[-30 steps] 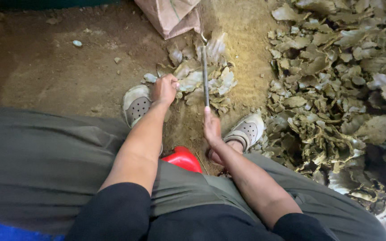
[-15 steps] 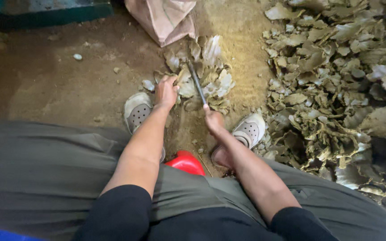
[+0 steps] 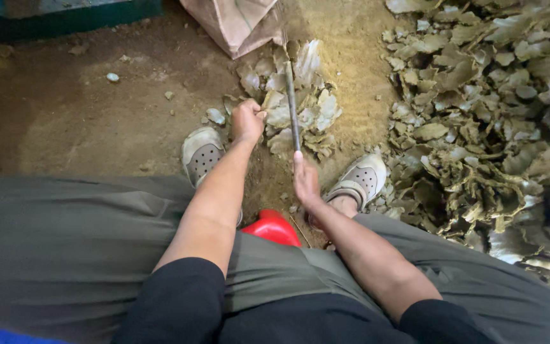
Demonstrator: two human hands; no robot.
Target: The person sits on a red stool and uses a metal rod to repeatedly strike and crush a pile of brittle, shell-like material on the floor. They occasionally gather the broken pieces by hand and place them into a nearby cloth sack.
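metal rod (image 3: 292, 105) gripped upright, hands (image 3: 305, 181) low

L hand (image 3: 247, 120): fist, arm extended fwd | R hand (image 3: 305, 181): fingers curled closed, arm extended, wrist low

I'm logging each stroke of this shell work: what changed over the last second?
The rod in the right hand tipped leftward, then swung back nearly upright over the shells. The left hand stayed clenched at the pile's left edge. Both shoes, the red stool and the sack kept their places.
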